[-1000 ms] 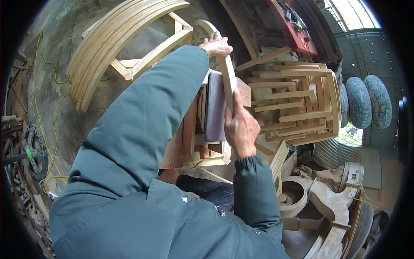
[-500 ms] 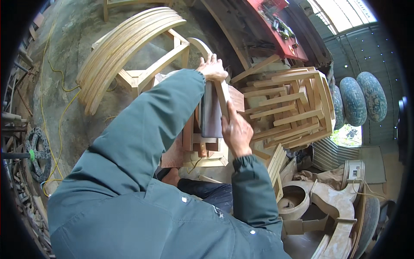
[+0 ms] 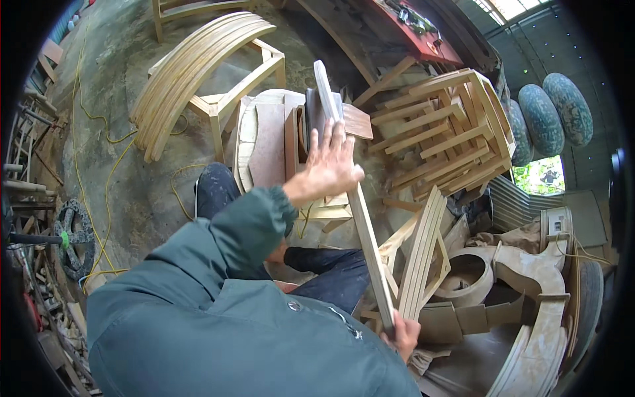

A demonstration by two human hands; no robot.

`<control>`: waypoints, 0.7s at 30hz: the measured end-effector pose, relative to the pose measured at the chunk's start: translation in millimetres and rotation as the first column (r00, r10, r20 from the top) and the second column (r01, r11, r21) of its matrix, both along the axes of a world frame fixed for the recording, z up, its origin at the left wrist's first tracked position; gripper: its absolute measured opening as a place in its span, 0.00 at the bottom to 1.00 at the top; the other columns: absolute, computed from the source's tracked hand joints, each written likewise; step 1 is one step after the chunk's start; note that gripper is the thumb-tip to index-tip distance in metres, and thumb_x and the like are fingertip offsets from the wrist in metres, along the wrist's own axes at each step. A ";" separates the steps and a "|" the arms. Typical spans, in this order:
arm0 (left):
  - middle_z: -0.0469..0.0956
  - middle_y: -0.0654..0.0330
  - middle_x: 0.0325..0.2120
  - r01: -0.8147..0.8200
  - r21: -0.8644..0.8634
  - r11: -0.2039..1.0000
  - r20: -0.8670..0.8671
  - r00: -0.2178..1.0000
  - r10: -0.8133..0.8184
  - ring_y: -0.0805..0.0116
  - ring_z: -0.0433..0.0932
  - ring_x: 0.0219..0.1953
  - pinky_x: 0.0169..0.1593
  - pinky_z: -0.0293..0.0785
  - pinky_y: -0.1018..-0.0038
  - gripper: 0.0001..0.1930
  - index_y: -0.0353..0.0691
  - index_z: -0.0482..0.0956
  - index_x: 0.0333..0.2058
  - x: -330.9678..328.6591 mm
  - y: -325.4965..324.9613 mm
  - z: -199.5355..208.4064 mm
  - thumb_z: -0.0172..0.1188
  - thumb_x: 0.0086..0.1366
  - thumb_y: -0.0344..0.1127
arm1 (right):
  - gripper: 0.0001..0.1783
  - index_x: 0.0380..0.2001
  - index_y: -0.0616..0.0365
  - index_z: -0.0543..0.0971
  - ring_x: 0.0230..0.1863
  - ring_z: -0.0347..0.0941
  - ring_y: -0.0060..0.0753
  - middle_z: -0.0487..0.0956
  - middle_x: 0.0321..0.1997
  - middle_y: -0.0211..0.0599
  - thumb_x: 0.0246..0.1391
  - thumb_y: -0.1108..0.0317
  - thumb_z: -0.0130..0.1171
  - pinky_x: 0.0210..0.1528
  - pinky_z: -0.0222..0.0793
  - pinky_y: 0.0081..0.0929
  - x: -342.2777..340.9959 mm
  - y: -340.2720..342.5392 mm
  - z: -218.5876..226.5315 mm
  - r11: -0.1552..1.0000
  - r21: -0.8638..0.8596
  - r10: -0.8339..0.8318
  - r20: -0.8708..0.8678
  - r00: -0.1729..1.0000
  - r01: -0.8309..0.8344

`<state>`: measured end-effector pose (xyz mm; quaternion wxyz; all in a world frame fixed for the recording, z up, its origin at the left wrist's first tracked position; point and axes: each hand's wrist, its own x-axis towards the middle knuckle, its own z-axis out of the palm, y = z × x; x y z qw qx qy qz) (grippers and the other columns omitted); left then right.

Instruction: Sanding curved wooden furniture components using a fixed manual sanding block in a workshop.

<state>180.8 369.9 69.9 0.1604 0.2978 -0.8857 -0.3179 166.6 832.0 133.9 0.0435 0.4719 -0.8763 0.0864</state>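
Note:
A long, slightly curved wooden strip (image 3: 369, 241) runs from the far middle down toward my right side. My left hand (image 3: 329, 165) lies flat on it with fingers stretched out, pressing it beside a dark, flat-faced block (image 3: 316, 119) that resembles an upturned belt sander. Round the strip's near end, my right hand (image 3: 402, 336) is closed, low at the right. Part of the block's face is hidden by the strip and my left hand. Under and around the block is a low wooden stand (image 3: 324, 213), with a brown board (image 3: 268, 142) on its left.
Curved wooden slats (image 3: 198, 73) lie stacked across a wooden frame at the far left. Stacked frames (image 3: 450, 135) stand at the right, and more curved strips (image 3: 423, 255) lean near my right hand. A yellow cord (image 3: 106, 192) crosses the floor.
The strip has slid toward me, its near end now low at the right. My right hand has moved back with it. My left hand has come nearer and flattened out.

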 end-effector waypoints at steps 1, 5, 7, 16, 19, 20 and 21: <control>0.42 0.28 0.75 -0.017 -0.018 1.000 -0.022 1.000 0.016 0.31 0.32 0.79 0.76 0.31 0.34 0.42 0.29 0.60 0.69 11.5 17.6 -0.4 0.58 0.62 0.49 | 0.37 0.58 0.53 0.80 0.36 0.75 0.52 0.77 0.36 0.43 0.38 0.74 0.66 0.43 0.71 0.44 -0.6 20.3 2.6 1.000 -0.003 0.003 0.002 1.000 -0.003; 0.36 0.28 0.75 0.028 0.001 1.000 -0.067 0.997 -0.028 0.27 0.28 0.78 0.74 0.32 0.30 0.48 0.30 0.52 0.73 32.0 61.7 -13.9 0.63 0.60 0.48 | 0.39 0.60 0.53 0.78 0.41 0.77 0.57 0.79 0.44 0.47 0.36 0.79 0.62 0.44 0.73 0.48 0.8 60.4 19.5 0.998 -0.022 0.060 0.045 0.997 -0.059; 0.36 0.29 0.75 -0.002 0.026 1.000 -0.137 0.991 0.005 0.27 0.28 0.78 0.74 0.33 0.30 0.48 0.31 0.52 0.73 31.1 56.0 -24.5 0.63 0.61 0.48 | 0.45 0.66 0.52 0.73 0.41 0.77 0.58 0.80 0.43 0.48 0.37 0.80 0.61 0.41 0.74 0.50 -3.2 47.5 22.5 0.985 0.068 0.162 -0.008 0.987 -0.161; 0.44 0.31 0.74 -0.075 0.173 0.982 -0.432 0.890 0.144 0.34 0.44 0.77 0.77 0.43 0.46 0.43 0.37 0.53 0.73 65.7 32.0 -37.5 0.63 0.65 0.46 | 0.41 0.73 0.39 0.65 0.44 0.81 0.68 0.82 0.45 0.57 0.54 0.72 0.57 0.42 0.75 0.60 -93.9 -240.7 -69.0 0.995 -0.066 0.089 0.254 0.963 -0.075; 0.47 0.31 0.73 -0.053 0.280 0.959 -0.397 0.903 0.166 0.34 0.49 0.76 0.76 0.49 0.50 0.43 0.35 0.55 0.73 82.4 41.9 -53.4 0.64 0.64 0.42 | 0.37 0.71 0.40 0.65 0.45 0.80 0.67 0.82 0.44 0.61 0.57 0.67 0.55 0.47 0.75 0.60 -117.0 -343.9 -73.8 1.000 0.023 -0.010 0.239 0.971 0.005; 0.47 0.31 0.73 -0.041 0.334 0.942 -0.370 0.913 0.171 0.34 0.50 0.76 0.76 0.50 0.51 0.43 0.35 0.55 0.73 90.8 46.4 -56.0 0.64 0.64 0.41 | 0.36 0.70 0.40 0.65 0.46 0.80 0.67 0.82 0.44 0.61 0.57 0.66 0.55 0.48 0.75 0.59 -118.7 -368.5 -71.2 1.000 0.025 -0.001 0.202 0.979 -0.004; 0.50 0.34 0.73 -0.039 0.348 0.937 -0.346 0.923 0.167 0.39 0.53 0.75 0.76 0.52 0.55 0.41 0.33 0.56 0.72 97.2 51.3 -58.4 0.64 0.65 0.41 | 0.36 0.70 0.39 0.65 0.47 0.80 0.66 0.82 0.44 0.61 0.57 0.66 0.55 0.49 0.75 0.59 -122.6 -386.0 -72.1 1.000 0.009 0.015 0.186 0.982 -0.017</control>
